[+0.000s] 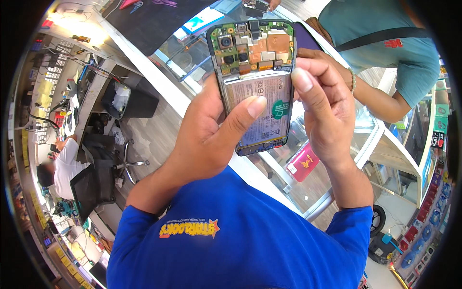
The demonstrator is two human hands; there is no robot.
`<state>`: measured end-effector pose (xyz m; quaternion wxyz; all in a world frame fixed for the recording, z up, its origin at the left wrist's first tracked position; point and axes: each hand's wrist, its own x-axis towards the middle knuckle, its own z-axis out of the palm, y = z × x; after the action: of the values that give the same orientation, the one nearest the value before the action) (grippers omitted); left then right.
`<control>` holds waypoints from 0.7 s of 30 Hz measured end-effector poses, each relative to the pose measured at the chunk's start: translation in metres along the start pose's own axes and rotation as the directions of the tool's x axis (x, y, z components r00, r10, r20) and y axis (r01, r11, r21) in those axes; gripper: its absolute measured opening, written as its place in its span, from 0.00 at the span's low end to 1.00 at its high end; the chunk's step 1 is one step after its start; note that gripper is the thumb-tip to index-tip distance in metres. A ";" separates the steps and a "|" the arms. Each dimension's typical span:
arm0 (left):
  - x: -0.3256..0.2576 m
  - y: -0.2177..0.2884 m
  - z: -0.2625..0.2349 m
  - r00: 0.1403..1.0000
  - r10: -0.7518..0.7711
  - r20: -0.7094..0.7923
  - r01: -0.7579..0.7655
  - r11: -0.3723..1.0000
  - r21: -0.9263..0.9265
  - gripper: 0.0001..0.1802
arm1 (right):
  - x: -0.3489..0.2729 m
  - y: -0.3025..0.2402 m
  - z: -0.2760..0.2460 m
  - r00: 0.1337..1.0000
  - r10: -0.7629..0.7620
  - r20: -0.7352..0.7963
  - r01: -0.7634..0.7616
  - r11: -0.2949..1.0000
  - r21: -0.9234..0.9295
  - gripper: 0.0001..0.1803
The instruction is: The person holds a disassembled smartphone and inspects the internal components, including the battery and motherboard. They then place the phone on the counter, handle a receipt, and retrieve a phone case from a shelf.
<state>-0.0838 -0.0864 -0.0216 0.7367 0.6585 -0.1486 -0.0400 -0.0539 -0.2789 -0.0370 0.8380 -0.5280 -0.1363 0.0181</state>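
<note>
Left hand [207, 127] grips opened phone [260, 84], thumb over battery [267, 94]; circuit board [255, 50] at 12 o'clock. Right hand [329, 106] at 3 o'clock edge, can't tell if pinching.

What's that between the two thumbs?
Part of the battery in the opened phone lies between the left thumb and the right thumb; the head view shows this.

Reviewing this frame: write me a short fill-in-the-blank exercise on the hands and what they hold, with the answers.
1. The left hand holds an opened phone, and its ____ lies over the battery.
2. The sticker on the battery is coloured ____.
3. The right hand is at the phone's ____ long edge in the picture.
4. The person's shirt is coloured ____.

Missing words: thumb; green; right; blue.
</note>
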 end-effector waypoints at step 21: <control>0.007 0.004 -0.004 1.000 0.027 -0.002 -0.027 0.999 -0.035 0.24 | -0.005 -0.013 0.002 0.998 0.057 0.004 -0.054 0.968 -0.247 0.14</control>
<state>-0.0762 -0.0842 -0.0172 0.7488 0.6434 -0.1559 -0.0322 -0.0602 -0.2840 -0.0257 0.7643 -0.6316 -0.1275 0.0274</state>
